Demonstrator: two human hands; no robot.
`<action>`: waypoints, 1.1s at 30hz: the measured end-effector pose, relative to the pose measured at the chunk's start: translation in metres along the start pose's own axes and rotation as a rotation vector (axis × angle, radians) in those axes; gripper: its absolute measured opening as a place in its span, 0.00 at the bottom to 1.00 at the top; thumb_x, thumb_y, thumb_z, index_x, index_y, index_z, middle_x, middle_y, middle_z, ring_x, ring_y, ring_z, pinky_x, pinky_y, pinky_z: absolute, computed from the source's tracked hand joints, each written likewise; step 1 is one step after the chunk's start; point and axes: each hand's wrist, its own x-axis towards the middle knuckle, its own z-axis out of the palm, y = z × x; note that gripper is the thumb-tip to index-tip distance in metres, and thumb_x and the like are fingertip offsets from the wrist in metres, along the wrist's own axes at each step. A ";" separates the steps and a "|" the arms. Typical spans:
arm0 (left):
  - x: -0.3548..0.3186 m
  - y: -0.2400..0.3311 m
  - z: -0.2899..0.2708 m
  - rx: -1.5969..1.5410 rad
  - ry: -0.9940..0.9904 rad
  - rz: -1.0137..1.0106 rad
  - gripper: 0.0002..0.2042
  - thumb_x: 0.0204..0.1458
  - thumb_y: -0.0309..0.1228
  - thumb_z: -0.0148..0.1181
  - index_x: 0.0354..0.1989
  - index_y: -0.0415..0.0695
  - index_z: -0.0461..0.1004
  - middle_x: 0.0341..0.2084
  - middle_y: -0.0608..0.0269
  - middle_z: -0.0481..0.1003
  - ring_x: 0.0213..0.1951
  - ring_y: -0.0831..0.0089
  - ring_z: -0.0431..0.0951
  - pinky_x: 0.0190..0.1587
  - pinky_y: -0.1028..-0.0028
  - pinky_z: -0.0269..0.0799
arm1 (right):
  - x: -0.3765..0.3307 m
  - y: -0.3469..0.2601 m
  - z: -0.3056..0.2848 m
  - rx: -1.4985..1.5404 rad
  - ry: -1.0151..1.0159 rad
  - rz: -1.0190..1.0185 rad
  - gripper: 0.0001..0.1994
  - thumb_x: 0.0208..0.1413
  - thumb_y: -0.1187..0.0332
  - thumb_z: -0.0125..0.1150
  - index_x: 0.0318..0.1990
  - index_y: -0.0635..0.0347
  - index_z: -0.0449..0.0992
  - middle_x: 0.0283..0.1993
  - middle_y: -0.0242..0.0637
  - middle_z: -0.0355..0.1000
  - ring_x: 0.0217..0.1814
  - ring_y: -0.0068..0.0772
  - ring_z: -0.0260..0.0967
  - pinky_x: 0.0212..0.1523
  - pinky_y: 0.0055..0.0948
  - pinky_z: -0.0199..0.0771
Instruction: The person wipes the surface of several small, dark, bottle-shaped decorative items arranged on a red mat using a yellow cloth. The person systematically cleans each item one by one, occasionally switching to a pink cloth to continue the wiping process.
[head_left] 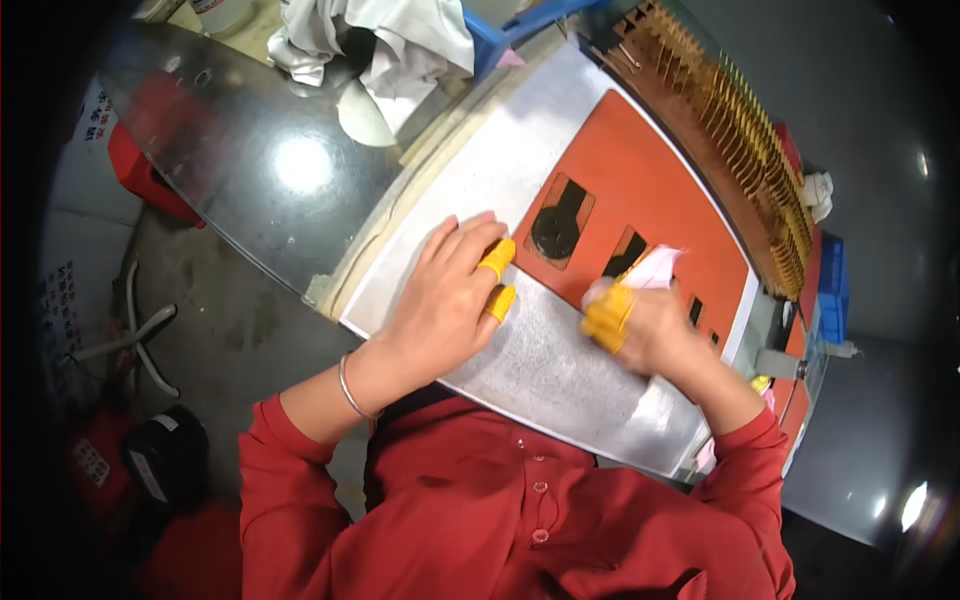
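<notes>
My left hand lies on the pale board, fingers stretched out and empty, beside the left edge of an orange-red mat. Yellow finger cots cover its thumb and one finger. My right hand, also in yellow finger cots and slightly blurred, is closed on a pinkish-white cloth at the mat's near edge. On the mat lies a dark rectangular piece with a black disc. A second dark piece is partly hidden by the cloth and my right hand. Smaller dark pieces show beyond that hand.
A brown rack with a long row of yellowish flat pieces stands along the far right. Crumpled white cloth and a blue bin sit at the back. A dark glossy tabletop extends left; a blue box is at right.
</notes>
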 end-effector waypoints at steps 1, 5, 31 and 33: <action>-0.003 0.002 -0.001 0.006 -0.015 -0.018 0.17 0.41 0.22 0.60 0.43 0.34 0.70 0.51 0.52 0.66 0.57 0.54 0.64 0.60 0.54 0.55 | 0.011 0.005 -0.022 -0.078 -0.174 0.336 0.08 0.46 0.70 0.63 0.35 0.59 0.75 0.28 0.40 0.72 0.27 0.40 0.72 0.28 0.37 0.73; 0.002 0.003 -0.003 0.014 -0.030 -0.010 0.17 0.41 0.22 0.59 0.43 0.34 0.70 0.51 0.51 0.66 0.58 0.54 0.64 0.60 0.54 0.54 | 0.011 0.048 -0.033 -0.212 0.067 0.458 0.06 0.50 0.67 0.61 0.33 0.58 0.75 0.27 0.41 0.72 0.25 0.43 0.70 0.25 0.37 0.70; 0.005 0.004 0.001 0.047 -0.045 -0.012 0.19 0.41 0.20 0.57 0.46 0.35 0.70 0.52 0.51 0.66 0.58 0.54 0.64 0.61 0.53 0.53 | 0.074 0.063 0.016 -0.108 0.137 0.360 0.07 0.47 0.67 0.59 0.32 0.58 0.75 0.28 0.44 0.72 0.29 0.48 0.71 0.27 0.40 0.71; 0.006 0.004 -0.001 0.034 -0.059 -0.018 0.19 0.41 0.18 0.55 0.46 0.35 0.70 0.52 0.52 0.67 0.59 0.54 0.64 0.61 0.53 0.53 | 0.077 0.036 0.033 -0.099 0.070 0.252 0.06 0.43 0.68 0.60 0.29 0.58 0.75 0.26 0.41 0.71 0.26 0.44 0.71 0.25 0.40 0.70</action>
